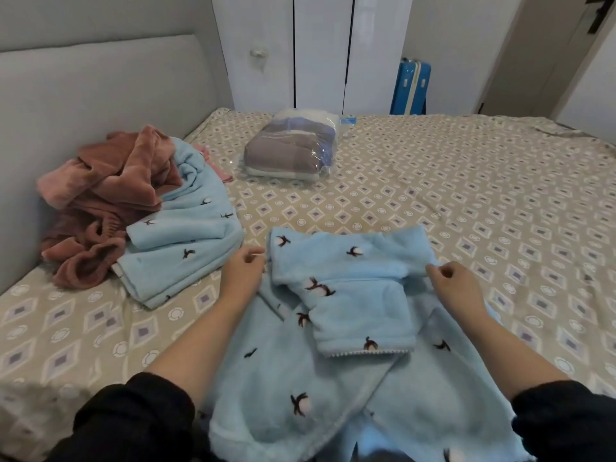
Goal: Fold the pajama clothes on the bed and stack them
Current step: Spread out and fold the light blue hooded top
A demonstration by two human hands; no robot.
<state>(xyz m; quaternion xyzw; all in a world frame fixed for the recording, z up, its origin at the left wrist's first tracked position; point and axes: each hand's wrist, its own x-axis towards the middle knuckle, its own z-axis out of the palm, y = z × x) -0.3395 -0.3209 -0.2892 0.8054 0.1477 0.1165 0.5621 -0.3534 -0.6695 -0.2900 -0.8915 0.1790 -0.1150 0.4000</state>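
Observation:
A light blue fleece pajama top (333,361) with dark bird-like marks lies spread on the bed in front of me, its sleeves folded across the upper part. My left hand (241,268) pinches the top's left edge. My right hand (455,278) pinches its right shoulder edge. To the left lies another blue pajama piece (180,241), roughly folded. Behind that sits a crumpled heap of brown and pink fleece pajamas (106,201) against the headboard.
The bed (466,201) has a beige diamond-patterned sheet. A clear plastic bag of folded bedding (290,148) lies at the far middle. A grey padded headboard (83,95) runs along the left. White wardrobe doors (316,51) and a blue suitcase (411,88) stand beyond the bed.

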